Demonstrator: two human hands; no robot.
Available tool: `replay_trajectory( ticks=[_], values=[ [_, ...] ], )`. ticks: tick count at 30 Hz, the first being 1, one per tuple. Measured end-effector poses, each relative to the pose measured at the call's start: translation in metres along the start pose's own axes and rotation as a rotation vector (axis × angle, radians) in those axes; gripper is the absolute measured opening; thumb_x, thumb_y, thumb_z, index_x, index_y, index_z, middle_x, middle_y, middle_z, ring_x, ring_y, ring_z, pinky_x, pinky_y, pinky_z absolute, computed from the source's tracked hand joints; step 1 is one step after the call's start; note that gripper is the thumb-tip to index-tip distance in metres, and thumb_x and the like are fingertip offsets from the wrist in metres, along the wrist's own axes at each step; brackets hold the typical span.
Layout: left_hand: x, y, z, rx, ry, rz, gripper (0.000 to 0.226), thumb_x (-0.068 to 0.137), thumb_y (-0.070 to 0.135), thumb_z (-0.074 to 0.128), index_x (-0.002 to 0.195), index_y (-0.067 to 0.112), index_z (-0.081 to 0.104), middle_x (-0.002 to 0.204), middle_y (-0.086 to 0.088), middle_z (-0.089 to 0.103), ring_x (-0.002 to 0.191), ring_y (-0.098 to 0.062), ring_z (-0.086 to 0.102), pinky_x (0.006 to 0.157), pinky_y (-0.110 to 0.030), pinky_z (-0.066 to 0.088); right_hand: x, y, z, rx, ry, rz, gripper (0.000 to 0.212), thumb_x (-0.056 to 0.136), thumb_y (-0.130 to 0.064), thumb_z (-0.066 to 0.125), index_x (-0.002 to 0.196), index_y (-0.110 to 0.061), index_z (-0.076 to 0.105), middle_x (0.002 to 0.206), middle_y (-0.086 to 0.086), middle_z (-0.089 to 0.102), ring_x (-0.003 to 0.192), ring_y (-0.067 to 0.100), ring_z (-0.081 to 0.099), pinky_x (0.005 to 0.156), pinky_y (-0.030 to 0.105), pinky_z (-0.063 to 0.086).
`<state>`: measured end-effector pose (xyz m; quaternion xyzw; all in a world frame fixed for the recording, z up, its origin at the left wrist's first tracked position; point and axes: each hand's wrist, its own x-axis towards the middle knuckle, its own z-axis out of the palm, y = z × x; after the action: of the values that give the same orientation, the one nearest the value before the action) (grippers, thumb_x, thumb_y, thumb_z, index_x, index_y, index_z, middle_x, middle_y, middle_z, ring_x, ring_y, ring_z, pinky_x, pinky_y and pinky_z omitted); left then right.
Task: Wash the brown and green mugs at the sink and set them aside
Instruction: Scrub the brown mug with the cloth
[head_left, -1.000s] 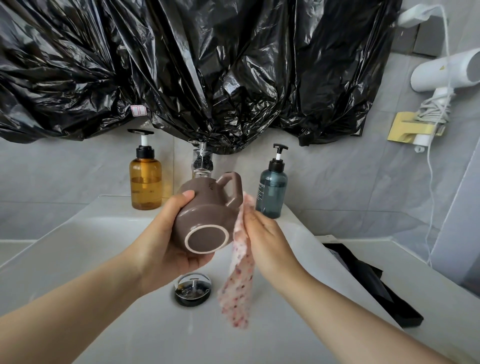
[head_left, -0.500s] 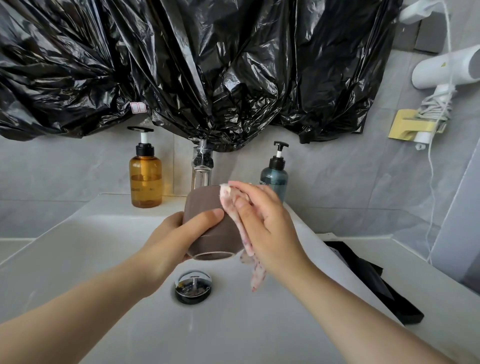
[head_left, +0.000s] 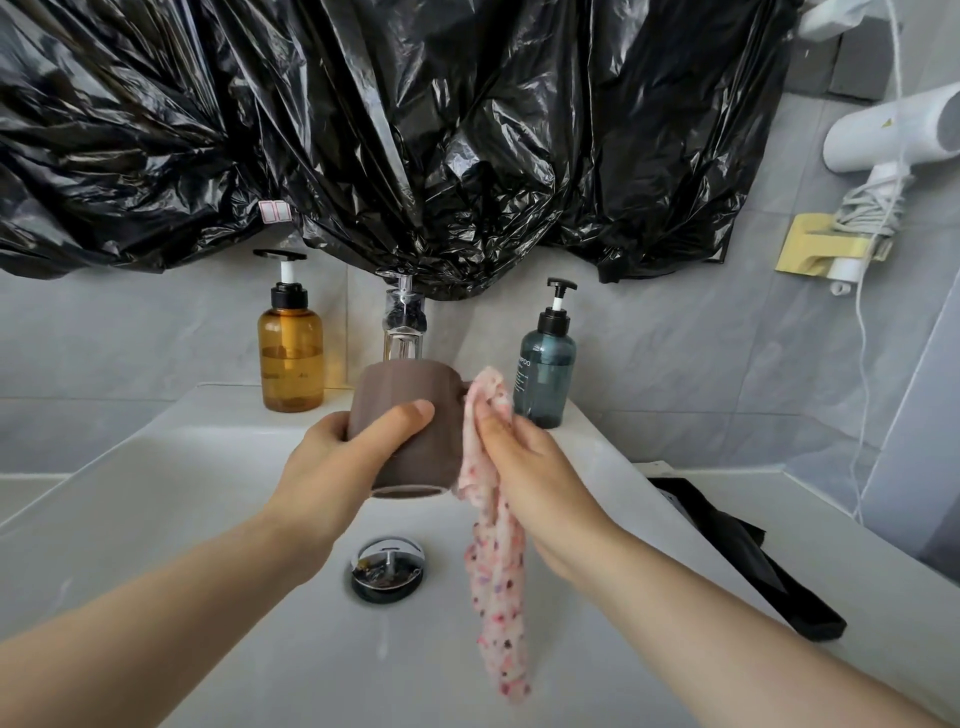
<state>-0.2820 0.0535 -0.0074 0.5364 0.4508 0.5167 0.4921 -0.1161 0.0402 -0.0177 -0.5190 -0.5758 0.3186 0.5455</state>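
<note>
The person's left grip is clenched round the brown mug, with the thumb lying across the near wall and the other fingers hidden behind it. The mug is held in the air above the white sink, just in front of the tap and over the drain plug, roughly upright with its base tipped a little toward the camera. The right grip pinches a pink spotted cloth and presses its upper part against the right side of the mug, where the handle is; the rest of the cloth hangs freely down over the basin. It seems that the step in hand is the wiping of the outside, near the handle. To do it well, the left grip should probably stay firm, because a wet glazed mug can slip, and it should turn the mug slowly so that the cloth meets every side. The cloth should also go inside and around the handle, places easy to forget. Keeping the mug low over the basin would make a drop less harmful. Whether water runs from the tap cannot be told. The green mug is not in view.
</note>
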Motion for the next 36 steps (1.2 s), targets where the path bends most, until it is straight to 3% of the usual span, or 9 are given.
replay_trajectory(
  ticks=[4,10,14,16,19,23,30,32,36],
  values=[
    [0.002,-0.002,-0.002,-0.123,-0.03,-0.06,0.091,0.043,0.062,0.077,0.117,0.013,0.063,0.101,-0.008,0.076,0.09,-0.022,0.074,0.093,-0.04,0.056,-0.003,-0.003,0.001,0.071,-0.038,-0.05,0.038,0.092,-0.052,0.054,0.108,-0.02,0.067,0.106,-0.006,0.072,0.102,0.003,0.065,0.095,0.026,0.049],
    [-0.004,0.008,0.002,-0.055,-0.305,-0.073,0.083,0.047,0.059,0.078,0.117,0.015,0.065,0.105,-0.006,0.076,0.099,-0.022,0.073,0.086,-0.035,0.056,-0.002,-0.021,-0.017,0.021,0.114,-0.251,0.044,0.098,-0.043,0.047,0.09,-0.005,0.068,0.075,0.0,0.063,0.072,0.005,0.059,0.07,0.022,0.046],
    [-0.005,0.015,-0.008,0.008,-0.354,-0.093,0.08,0.048,0.052,0.084,0.116,0.012,0.067,0.099,-0.006,0.074,0.09,-0.023,0.073,0.078,-0.037,0.059,-0.002,-0.031,-0.028,0.059,0.122,-0.211,0.053,0.099,-0.043,0.043,0.056,-0.021,0.065,0.046,-0.004,0.05,0.043,0.006,0.048,0.046,0.017,0.037],
    [-0.013,0.008,0.002,-0.003,-0.425,-0.169,0.068,0.062,0.039,0.085,0.117,0.008,0.062,0.097,-0.008,0.076,0.081,-0.023,0.074,0.069,-0.033,0.059,-0.005,-0.028,-0.014,0.046,0.054,-0.197,0.049,0.099,-0.04,0.044,0.064,-0.017,0.068,0.051,-0.003,0.053,0.043,0.004,0.048,0.046,0.017,0.038],
    [-0.029,0.004,0.027,-0.143,-0.479,-0.29,0.017,0.094,0.012,0.058,0.104,-0.001,0.062,0.082,-0.009,0.071,0.067,-0.014,0.07,0.057,-0.019,0.056,-0.008,-0.016,0.012,0.052,0.046,-0.119,0.049,0.101,-0.041,0.045,0.078,-0.003,0.067,0.055,0.004,0.053,0.05,0.012,0.05,0.051,0.023,0.041],
    [-0.025,0.009,0.03,-0.228,-0.448,-0.316,0.01,0.093,0.002,0.056,0.098,0.0,0.064,0.09,-0.018,0.07,0.083,-0.023,0.073,0.069,-0.023,0.061,-0.008,-0.012,0.011,0.094,0.115,0.004,0.047,0.1,-0.047,0.043,0.078,-0.016,0.069,0.067,0.025,0.065,0.057,0.036,0.063,0.052,0.025,0.045],
    [-0.026,0.003,0.029,-0.201,-0.452,-0.277,0.013,0.094,0.008,0.061,0.103,0.001,0.066,0.093,-0.015,0.075,0.086,-0.019,0.075,0.069,-0.019,0.059,-0.003,-0.007,0.002,-0.006,0.142,0.001,0.044,0.102,-0.043,0.041,0.097,-0.012,0.072,0.09,0.028,0.07,0.085,0.038,0.068,0.059,0.026,0.053],
    [-0.025,0.002,0.027,-0.154,-0.407,-0.267,0.022,0.091,0.013,0.066,0.111,0.003,0.065,0.105,-0.015,0.075,0.094,-0.02,0.074,0.068,-0.019,0.059,0.0,-0.008,-0.013,-0.028,0.211,0.029,0.051,0.102,-0.041,0.04,0.098,0.002,0.068,0.086,0.03,0.068,0.08,0.042,0.066,0.063,0.037,0.054],
    [-0.024,0.002,0.021,-0.033,-0.368,-0.209,0.035,0.084,0.018,0.074,0.116,0.009,0.064,0.111,-0.011,0.072,0.095,-0.015,0.074,0.066,-0.017,0.057,0.002,-0.012,-0.04,0.002,0.382,0.05,0.049,0.101,-0.039,0.041,0.083,0.0,0.064,0.068,0.014,0.051,0.06,0.021,0.052,0.048,0.024,0.036]
  ],
)
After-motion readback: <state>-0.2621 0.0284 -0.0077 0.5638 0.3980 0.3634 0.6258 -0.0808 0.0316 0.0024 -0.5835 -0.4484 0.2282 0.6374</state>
